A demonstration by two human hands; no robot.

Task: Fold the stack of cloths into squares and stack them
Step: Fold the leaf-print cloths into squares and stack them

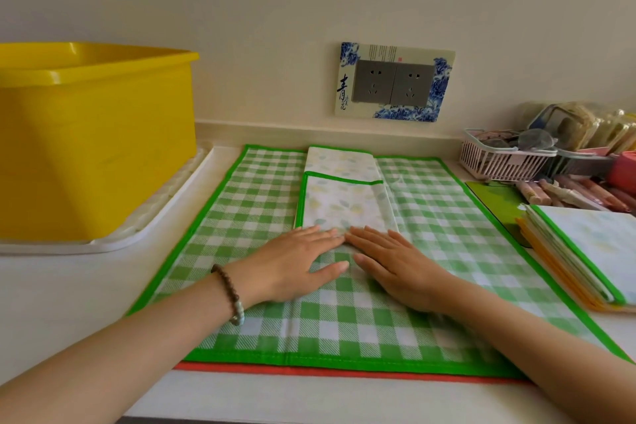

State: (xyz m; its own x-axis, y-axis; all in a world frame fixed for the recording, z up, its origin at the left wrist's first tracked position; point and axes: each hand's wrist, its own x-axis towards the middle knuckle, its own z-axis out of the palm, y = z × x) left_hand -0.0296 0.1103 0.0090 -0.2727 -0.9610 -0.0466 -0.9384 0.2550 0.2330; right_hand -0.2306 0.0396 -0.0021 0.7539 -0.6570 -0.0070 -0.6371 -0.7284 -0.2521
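A green-and-white checked cloth (430, 217) with a green border lies spread flat on the white counter. A leaf-print strip (344, 196) lies on its far middle, partly edged in green. My left hand (299, 262) and my right hand (395, 265) rest flat side by side on the cloth's middle, fingers together, fingertips touching the near edge of the leaf-print strip. Neither hand grips anything. A red edge of another cloth (309, 370) peeks out under the near border. A stack of folded cloths (585, 251) sits to the right, leaf-print on top.
A yellow plastic tub (93, 134) stands on a white tray (165, 210) at the left. A pink basket (506, 158) and several wrapped packets (578, 196) crowd the right rear. A decorated wall socket (394, 83) is on the wall behind.
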